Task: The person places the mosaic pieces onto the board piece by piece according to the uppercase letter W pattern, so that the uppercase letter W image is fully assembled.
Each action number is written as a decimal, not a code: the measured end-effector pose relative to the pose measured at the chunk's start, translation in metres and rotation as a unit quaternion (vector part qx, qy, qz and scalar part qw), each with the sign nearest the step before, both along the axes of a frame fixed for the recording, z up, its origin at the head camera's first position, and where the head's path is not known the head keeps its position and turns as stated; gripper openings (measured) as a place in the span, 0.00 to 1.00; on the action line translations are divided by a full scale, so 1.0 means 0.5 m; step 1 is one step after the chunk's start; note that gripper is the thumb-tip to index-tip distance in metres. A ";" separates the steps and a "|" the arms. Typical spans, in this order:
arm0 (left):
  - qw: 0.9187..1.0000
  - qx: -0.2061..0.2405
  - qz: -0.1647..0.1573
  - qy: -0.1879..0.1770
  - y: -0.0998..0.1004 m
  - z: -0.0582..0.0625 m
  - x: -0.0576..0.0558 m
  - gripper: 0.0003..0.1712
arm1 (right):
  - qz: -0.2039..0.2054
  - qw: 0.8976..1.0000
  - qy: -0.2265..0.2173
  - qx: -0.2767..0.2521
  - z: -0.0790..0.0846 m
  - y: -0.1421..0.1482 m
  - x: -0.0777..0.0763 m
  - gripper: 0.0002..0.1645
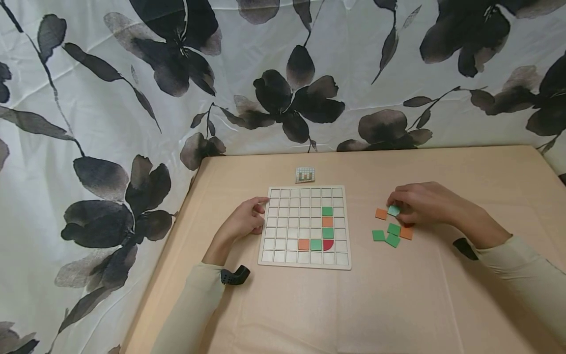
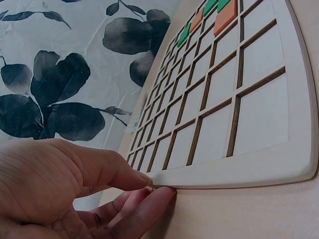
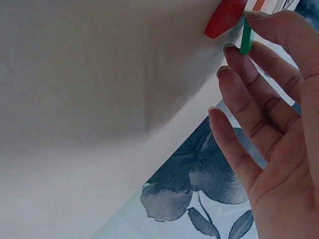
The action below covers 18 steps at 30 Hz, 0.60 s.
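A white square board (image 1: 292, 219), divided by dark lines into cells, is laid on a light wood-toned table (image 1: 376, 305); clock positions are taken from the board's centre in the head view. Its rim, between nine and ten o'clock, is pinched by the left hand (image 1: 242, 216), with thumb and fingertip brought close together at the edge. A thin square green tile (image 3: 246, 37) is gripped by the right hand (image 1: 420, 204) off the board at three o'clock; thumb and fingertips are parted only by the tile, and the remaining fingers are partly bent. Beside and below that hand, three loose green tiles (image 1: 378, 236) and two loose orange tiles (image 1: 381, 214) are found. On the board, a green, an orange and a green piece are stacked in a column from two to past three o'clock. A red quarter-round piece (image 1: 327, 245) is seated at four, a green square at five and an orange square at six. A small grid-patterned card (image 1: 305, 174) is placed at twelve.
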<state>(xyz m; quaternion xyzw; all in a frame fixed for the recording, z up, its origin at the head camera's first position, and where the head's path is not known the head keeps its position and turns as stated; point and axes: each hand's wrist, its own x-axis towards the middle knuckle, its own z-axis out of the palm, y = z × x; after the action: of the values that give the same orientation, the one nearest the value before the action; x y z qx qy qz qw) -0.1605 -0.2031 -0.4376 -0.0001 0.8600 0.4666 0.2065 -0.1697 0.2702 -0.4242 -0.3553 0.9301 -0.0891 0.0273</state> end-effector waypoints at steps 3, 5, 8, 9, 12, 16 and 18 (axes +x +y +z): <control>1.000 0.000 -0.002 0.000 0.000 0.000 0.001 0.39 | 0.005 1.000 0.001 0.000 0.001 0.001 0.000 0.15; 1.000 -0.002 -0.003 0.001 0.000 0.001 0.001 0.39 | 0.007 1.000 0.000 0.002 0.001 0.001 0.000 0.14; 1.000 -0.002 -0.003 0.002 0.000 0.002 0.001 0.39 | 0.007 1.000 -0.003 0.004 0.000 0.002 0.000 0.14; 1.000 -0.002 -0.004 0.003 0.001 0.002 0.001 0.39 | 0.007 1.000 -0.004 0.005 0.001 0.002 0.000 0.14; 1.000 -0.001 -0.005 0.003 0.001 0.002 0.001 0.39 | 0.008 1.000 -0.006 0.005 0.001 0.002 -0.001 0.14; 1.000 -0.001 -0.004 0.002 0.001 0.001 0.001 0.40 | 0.007 1.000 -0.010 0.003 0.003 0.000 -0.001 0.14; 1.000 -0.002 -0.004 0.002 0.000 0.000 0.001 0.39 | 0.008 1.000 -0.014 0.004 0.005 -0.002 -0.001 0.14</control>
<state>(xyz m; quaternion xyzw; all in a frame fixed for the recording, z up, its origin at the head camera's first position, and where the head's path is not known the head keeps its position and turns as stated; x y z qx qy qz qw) -0.1601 -0.2030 -0.4377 0.0039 0.8612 0.4642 0.2068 -0.1702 0.2694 -0.4218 -0.3610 0.9272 -0.0904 0.0419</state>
